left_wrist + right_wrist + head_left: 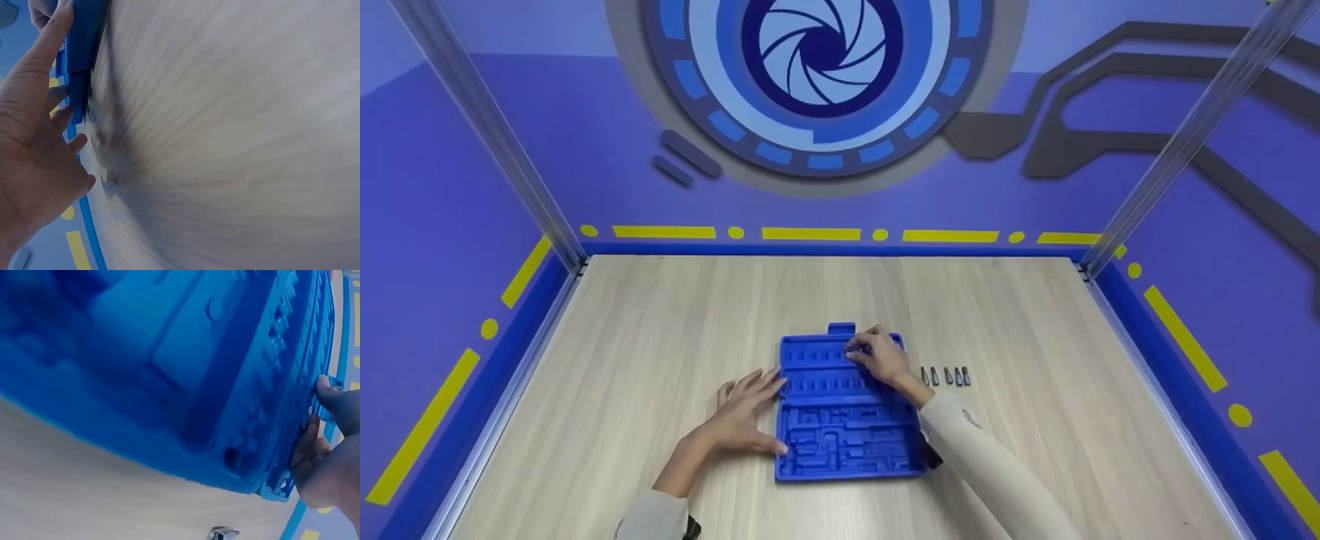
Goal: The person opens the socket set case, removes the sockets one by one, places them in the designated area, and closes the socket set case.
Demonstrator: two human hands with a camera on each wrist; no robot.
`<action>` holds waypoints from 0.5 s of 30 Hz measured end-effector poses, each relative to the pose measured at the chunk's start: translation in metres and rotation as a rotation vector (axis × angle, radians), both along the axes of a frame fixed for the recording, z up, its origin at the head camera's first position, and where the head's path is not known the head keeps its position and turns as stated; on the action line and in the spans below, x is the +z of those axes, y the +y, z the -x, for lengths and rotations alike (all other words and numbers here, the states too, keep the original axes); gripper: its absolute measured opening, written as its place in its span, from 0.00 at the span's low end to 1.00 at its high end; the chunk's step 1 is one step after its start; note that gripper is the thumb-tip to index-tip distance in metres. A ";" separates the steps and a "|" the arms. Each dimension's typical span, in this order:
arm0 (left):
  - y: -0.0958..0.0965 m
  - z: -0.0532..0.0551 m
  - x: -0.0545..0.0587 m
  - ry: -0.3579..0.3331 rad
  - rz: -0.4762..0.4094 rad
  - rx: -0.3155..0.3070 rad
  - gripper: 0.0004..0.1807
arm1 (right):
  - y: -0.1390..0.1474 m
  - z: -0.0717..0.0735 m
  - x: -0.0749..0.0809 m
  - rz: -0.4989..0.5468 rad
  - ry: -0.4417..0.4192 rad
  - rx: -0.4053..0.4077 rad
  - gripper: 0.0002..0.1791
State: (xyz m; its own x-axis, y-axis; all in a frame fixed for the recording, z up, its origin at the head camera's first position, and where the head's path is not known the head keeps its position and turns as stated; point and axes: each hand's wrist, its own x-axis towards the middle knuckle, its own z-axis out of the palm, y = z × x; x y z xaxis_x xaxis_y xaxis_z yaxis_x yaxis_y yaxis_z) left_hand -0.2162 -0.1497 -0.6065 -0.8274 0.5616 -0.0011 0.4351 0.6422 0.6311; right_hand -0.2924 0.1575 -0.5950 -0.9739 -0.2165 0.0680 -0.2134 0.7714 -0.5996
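A blue plastic bit case (847, 401) lies unfolded on the table, its two halves full of moulded slots. My right hand (881, 356) is over the far half and pinches a small metal screwdriver bit between thumb and fingers, mostly hidden by them. In the right wrist view, a shiny scrap of the bit (310, 410) shows between the fingertips of the right hand (329, 444). My left hand (742, 416) is spread along the case's left side, thumb on the near half's edge and fingertips at the far half. The left wrist view shows the left hand (39, 140) with fingers extended.
Several metal bits (949, 376) stand or lie in a row right of the case, beside the right forearm. A latch tab (841, 328) sticks out from the case's far edge. Blue printed walls (825, 210) enclose the wooden table (660, 322).
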 end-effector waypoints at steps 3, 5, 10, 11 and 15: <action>0.000 0.000 0.000 -0.011 0.007 0.001 0.67 | 0.001 -0.001 -0.004 0.061 0.041 -0.019 0.07; 0.000 0.000 -0.001 -0.017 0.005 0.005 0.67 | 0.003 -0.001 -0.007 0.122 0.084 -0.011 0.07; 0.001 0.000 0.000 -0.015 -0.006 0.000 0.67 | 0.010 -0.002 -0.006 0.287 0.131 0.044 0.08; 0.001 0.000 0.000 -0.014 -0.006 -0.004 0.67 | 0.012 -0.002 -0.004 0.316 0.120 0.054 0.08; -0.001 0.001 0.001 -0.011 -0.002 -0.011 0.67 | 0.019 -0.003 0.005 0.424 0.013 0.072 0.10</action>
State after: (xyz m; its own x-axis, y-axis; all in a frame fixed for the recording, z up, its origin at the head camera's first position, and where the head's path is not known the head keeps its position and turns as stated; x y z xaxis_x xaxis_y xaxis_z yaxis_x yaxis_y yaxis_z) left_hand -0.2170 -0.1510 -0.6054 -0.8208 0.5711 -0.0091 0.4353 0.6358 0.6374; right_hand -0.2892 0.1766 -0.5899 -0.9559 -0.2337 0.1777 -0.2669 0.4399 -0.8575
